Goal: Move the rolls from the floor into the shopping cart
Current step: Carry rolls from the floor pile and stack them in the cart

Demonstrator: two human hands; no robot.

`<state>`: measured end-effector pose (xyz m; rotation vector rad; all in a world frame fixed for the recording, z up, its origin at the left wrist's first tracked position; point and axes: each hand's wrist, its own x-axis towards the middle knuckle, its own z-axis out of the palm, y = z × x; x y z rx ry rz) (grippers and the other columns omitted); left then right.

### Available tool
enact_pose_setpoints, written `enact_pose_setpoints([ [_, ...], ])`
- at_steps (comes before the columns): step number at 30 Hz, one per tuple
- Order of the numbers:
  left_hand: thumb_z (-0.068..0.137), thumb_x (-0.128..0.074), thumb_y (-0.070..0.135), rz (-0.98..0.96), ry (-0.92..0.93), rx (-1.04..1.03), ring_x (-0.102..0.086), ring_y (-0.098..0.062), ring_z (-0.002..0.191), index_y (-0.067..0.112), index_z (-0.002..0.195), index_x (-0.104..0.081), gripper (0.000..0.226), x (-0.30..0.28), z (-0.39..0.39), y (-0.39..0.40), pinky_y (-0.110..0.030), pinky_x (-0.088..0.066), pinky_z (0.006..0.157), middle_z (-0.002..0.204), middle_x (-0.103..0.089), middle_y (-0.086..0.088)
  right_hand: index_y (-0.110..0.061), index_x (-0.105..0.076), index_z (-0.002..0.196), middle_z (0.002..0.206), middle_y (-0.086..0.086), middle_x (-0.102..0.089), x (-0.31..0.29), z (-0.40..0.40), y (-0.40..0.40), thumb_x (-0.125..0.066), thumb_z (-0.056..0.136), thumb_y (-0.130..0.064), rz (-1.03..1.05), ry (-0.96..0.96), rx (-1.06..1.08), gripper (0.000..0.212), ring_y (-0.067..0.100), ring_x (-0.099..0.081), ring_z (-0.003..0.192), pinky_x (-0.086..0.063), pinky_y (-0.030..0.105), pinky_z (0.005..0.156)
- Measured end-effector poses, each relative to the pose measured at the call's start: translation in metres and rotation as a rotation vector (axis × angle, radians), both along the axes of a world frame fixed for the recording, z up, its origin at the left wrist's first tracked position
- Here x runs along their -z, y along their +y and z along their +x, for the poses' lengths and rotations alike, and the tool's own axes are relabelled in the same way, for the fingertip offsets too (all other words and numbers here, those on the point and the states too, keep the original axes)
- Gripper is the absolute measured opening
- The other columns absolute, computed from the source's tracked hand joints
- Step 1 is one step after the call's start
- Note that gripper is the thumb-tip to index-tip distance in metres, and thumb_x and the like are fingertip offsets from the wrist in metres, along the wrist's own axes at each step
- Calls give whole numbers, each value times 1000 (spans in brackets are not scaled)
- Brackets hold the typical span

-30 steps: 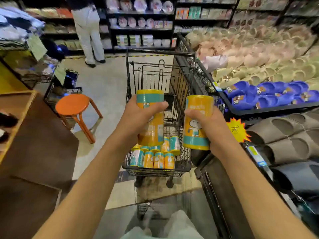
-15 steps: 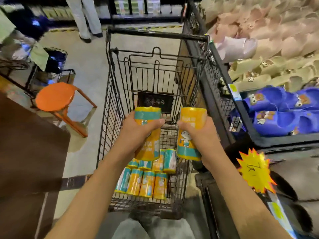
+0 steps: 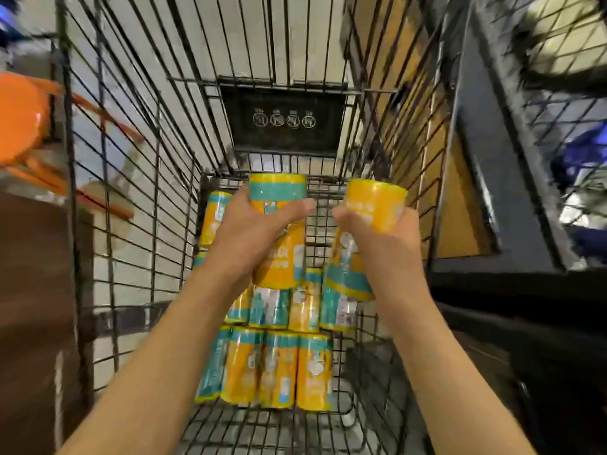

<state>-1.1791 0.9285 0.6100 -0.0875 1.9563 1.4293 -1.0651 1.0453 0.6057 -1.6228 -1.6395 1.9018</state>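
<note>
Each hand grips one yellow roll with a teal band, left hand (image 3: 253, 238) and right hand (image 3: 384, 251) inside the shopping cart (image 3: 138, 198), above more rolls (image 3: 279, 369) lying below them.

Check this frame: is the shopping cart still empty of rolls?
No: rows of yellow and teal rolls already lie on the bottom of the cart, below the two held in the hands.

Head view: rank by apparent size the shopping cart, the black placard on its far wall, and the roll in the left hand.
1. shopping cart, fills most of the frame
2. black placard
3. roll in the left hand, though nearer the camera, so this ranking is unsure
</note>
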Motion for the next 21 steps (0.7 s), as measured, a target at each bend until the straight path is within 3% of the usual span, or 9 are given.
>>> enact_pose_setpoints([
  [2, 69, -90, 33, -26, -16, 1, -76, -13, 81, 26, 106, -63, 45, 30, -8, 3, -39, -64, 74, 86, -77, 7, -28, -47, 107, 86, -11, -65, 28, -8, -2, -85, 78, -36, 25, -55, 3, 48, 4, -68, 76, -59, 38, 76],
  [5, 65, -91, 38, -59, -31, 17, -75, -19, 86, 31, 104, -60, 51, 67, -17, 5, -49, -62, 81, 96, -76, 3, -24, -41, 115, 88, -12, -59, 66, -23, -2, -83, 76, -45, 112, -213, -35, 61, 19, -66, 92, -55, 44, 84],
  [10, 69, -91, 30, -45, -86, 10, -75, -14, 89, 27, 109, -57, 53, 103, -27, 0, -43, -62, 84, 101, -75, 3, -17, -38, 133, 116, 3, -59, 116, -46, 5, -78, 79, -54, 132, -373, -69, 76, 26, -57, 112, -44, 37, 88],
  [15, 67, -93, 31, -44, -137, 2, -76, -18, 89, 22, 117, -59, 61, 119, -43, -13, -48, -62, 83, 102, -77, 0, -9, -31, 145, 138, 11, -58, 164, -74, 11, -79, 80, -53, 122, -426, -121, 92, 30, -57, 125, -45, 34, 97],
  [19, 68, -92, 28, -26, -159, -11, -76, -17, 88, 22, 116, -60, 58, 121, -53, -22, -48, -61, 85, 98, -77, 2, -5, -13, 154, 147, 20, -47, 195, -93, 4, -70, 88, -54, 81, -472, -254, 100, 34, -48, 133, -39, 35, 93],
  [21, 68, -92, 30, -38, -167, -4, -76, -19, 90, 22, 117, -59, 60, 122, -59, -26, -50, -61, 86, 99, -77, 1, -5, 2, 160, 156, 22, -36, 206, -99, -2, -65, 92, -56, 30, -506, -335, 109, 36, -39, 142, -38, 40, 106],
])
